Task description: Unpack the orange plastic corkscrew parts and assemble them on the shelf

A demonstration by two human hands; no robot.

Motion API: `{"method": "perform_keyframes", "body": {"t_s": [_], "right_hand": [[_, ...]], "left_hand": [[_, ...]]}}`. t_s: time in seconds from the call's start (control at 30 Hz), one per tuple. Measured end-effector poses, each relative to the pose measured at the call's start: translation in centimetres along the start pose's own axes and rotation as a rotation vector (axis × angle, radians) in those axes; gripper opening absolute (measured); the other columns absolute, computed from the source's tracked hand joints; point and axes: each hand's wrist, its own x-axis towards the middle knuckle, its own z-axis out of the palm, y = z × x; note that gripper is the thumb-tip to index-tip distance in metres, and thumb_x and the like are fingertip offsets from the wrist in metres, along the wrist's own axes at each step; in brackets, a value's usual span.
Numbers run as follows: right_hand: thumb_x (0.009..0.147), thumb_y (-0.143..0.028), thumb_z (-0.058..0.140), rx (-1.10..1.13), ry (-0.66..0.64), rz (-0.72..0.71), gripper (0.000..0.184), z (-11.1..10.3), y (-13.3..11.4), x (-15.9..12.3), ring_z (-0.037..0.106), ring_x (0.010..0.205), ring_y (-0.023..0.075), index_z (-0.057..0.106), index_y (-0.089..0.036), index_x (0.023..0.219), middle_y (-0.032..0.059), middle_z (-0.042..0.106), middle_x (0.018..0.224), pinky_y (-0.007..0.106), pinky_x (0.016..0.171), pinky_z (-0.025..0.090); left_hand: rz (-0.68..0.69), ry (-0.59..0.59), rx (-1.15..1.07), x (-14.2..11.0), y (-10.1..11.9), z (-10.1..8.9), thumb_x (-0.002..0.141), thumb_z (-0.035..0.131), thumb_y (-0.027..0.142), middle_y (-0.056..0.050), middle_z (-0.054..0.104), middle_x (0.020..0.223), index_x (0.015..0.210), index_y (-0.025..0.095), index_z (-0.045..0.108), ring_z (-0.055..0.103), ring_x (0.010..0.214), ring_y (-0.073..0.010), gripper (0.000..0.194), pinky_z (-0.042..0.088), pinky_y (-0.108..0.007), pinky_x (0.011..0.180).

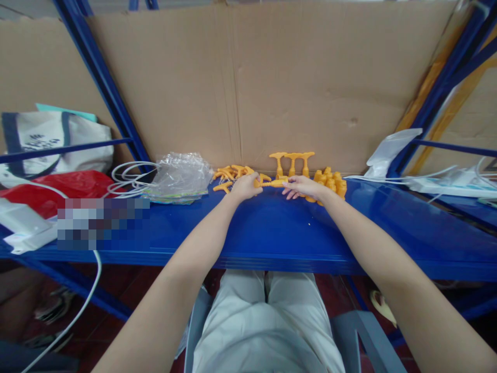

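Note:
A yellow plastic T-handled piece with a ribbed shaft (267,183) lies level between my hands. My left hand (245,188) is closed round its handle end. At the other end sits a yellow cup-like part (279,181), pinched between the thumb and fingers of my right hand (305,187), whose other fingers are loosely stretched. Behind them, three yellow T-handled pieces (292,165) stand upright in a row against the cardboard. Loose yellow T-handles (232,171) are heaped beyond my left hand. Several yellow cup-like parts (332,182) cluster right of my right hand, which partly hides them.
Clear plastic bags (180,178) are stacked on the blue shelf (279,228) at left, beside a coiled white cable (130,178) and a red bag (73,186). A cardboard sheet (248,83) walls the back. Blue uprights (103,77) frame both sides.

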Motion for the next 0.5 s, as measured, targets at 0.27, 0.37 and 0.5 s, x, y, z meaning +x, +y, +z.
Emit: {"method": "perform_keyframes", "body": {"t_s": [0.27, 0.37, 0.5], "right_hand": [[0.102, -0.046, 0.05, -0.034, -0.01, 0.004, 0.033, 0.0, 0.0, -0.12, 0.074, 0.074, 0.0156, 0.067, -0.018, 0.106, 0.0117, 0.077, 0.097, 0.023, 0.064, 0.058], [0.103, -0.047, 0.048, -0.045, 0.007, 0.009, 0.036, 0.08, -0.13, -0.18, 0.074, 0.075, 0.0157, 0.067, -0.017, 0.108, 0.0134, 0.077, 0.104, 0.023, 0.064, 0.058], [0.102, -0.042, 0.052, -0.004, 0.053, -0.004, 0.032, 0.09, -0.52, -0.47, 0.073, 0.074, 0.0142, 0.065, -0.018, 0.12, 0.013, 0.074, 0.115, 0.021, 0.064, 0.057]], "left_hand": [[0.01, 0.002, -0.004, -0.14, 0.17, -0.09, 0.084, 0.064, 0.024, -0.007, 0.074, 0.107, 0.112, 0.02, 0.065, 0.069, 0.103, -0.0252, 0.028, 0.05, -0.03, 0.085], [0.014, 0.002, -0.009, -0.07, 0.07, -0.02, 0.084, 0.064, 0.025, -0.008, 0.074, 0.107, 0.111, 0.019, 0.066, 0.069, 0.103, -0.0257, 0.028, 0.05, -0.03, 0.084], [0.013, 0.002, -0.012, 0.11, -0.14, 0.18, 0.084, 0.064, 0.024, -0.009, 0.074, 0.108, 0.114, 0.019, 0.065, 0.069, 0.104, -0.0263, 0.031, 0.05, -0.031, 0.085]]}}
